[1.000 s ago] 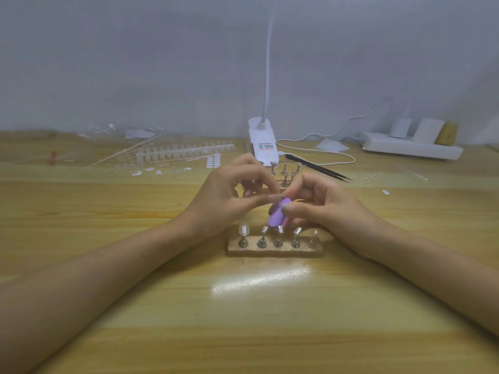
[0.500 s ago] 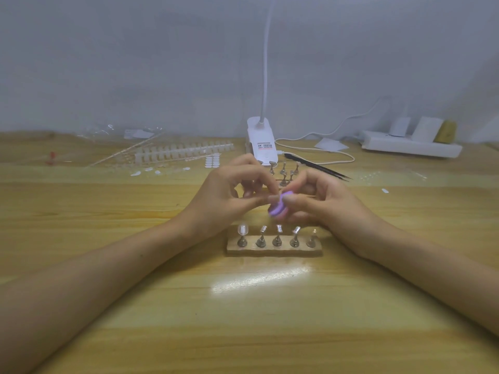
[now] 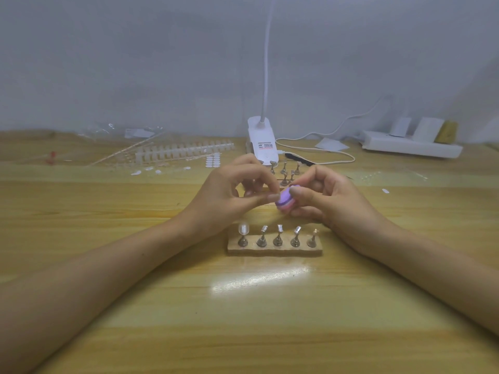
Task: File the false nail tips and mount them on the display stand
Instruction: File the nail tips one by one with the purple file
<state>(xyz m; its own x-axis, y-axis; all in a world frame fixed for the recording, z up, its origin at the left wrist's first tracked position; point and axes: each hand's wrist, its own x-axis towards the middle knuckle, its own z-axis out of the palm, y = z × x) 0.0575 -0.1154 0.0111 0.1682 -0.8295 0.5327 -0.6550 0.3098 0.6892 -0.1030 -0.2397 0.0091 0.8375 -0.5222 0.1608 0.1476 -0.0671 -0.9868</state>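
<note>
One nail tip (image 3: 243, 228) on display stand (image 3: 275, 250); right hand (image 3: 330, 201) pinches purple file (image 3: 284, 202).

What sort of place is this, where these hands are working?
Likely a nail-craft work desk, not clearly a salon: a wooden table with a display stand, strips of false nail tips, and a clip-on lamp.

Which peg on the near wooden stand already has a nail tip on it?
The leftmost peg: a clear rounded nail tip tops it; the other four show only small bare heads.
</note>
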